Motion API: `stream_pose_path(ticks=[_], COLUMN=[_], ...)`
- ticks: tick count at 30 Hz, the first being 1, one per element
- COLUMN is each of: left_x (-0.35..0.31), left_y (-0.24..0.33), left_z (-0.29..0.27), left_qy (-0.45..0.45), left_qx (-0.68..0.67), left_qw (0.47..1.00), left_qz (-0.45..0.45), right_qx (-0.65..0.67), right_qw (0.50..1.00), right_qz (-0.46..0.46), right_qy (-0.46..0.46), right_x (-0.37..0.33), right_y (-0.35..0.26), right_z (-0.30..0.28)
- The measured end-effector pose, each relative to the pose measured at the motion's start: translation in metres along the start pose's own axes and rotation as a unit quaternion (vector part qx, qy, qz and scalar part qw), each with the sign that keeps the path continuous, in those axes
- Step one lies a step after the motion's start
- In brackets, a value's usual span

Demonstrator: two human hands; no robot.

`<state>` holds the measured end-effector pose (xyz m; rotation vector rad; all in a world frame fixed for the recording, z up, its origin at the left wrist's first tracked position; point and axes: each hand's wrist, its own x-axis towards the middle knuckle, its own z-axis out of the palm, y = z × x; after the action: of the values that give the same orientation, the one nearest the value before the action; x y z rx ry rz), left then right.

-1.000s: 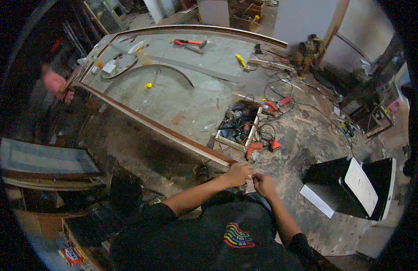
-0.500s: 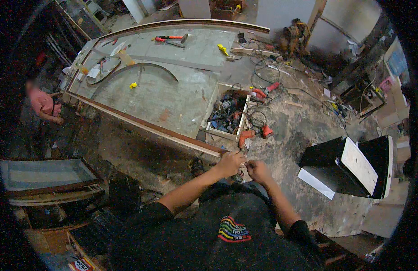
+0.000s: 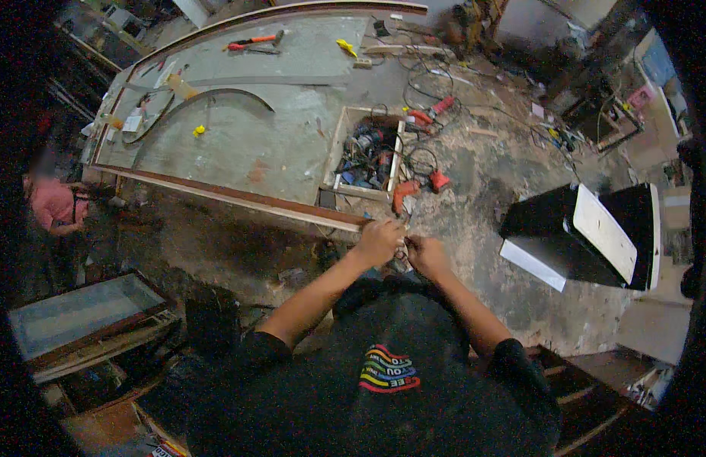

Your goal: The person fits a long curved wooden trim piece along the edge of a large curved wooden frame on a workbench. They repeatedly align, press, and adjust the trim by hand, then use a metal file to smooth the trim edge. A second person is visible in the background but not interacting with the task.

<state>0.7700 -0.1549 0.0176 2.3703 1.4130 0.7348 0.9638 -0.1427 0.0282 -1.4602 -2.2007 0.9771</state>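
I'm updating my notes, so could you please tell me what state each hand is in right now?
Left hand: curled near the wooden strip; what it holds cannot be told.
Right hand: curled beside it; what it holds cannot be told.

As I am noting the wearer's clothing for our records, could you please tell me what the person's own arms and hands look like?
The left hand and right hand are ungloved, and both forearms are bare. The dark short sleeves belong to a black shirt with a wavy, multicoloured striped print.
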Motion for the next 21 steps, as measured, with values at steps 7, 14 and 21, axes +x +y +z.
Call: stream_pose_path(ticks=[7,14,21], left_x=[0.004,0.004,0.017], left_y=[-0.003,-0.003,-0.002], left_z=[-0.002,-0.007,-0.02], left_qy=[0.018,-0.042,-0.163], left_qx=[-0.01,-0.016,0.027], left_qw=[1.0,0.999,0.986], left_qz=[0.022,-0.008,0.013], right_qx=[0.034,0.003,0.066], right_qw=[0.997,0.997,0.984], right_qz=[0.049,0.076,0.13], right_qy=[0.042,0.016,0.1], right_x=[-0.006,-0.013,0.002], right_y=[-0.008,0.016,0.082], right_z=[0.009,-0.025,-0.038])
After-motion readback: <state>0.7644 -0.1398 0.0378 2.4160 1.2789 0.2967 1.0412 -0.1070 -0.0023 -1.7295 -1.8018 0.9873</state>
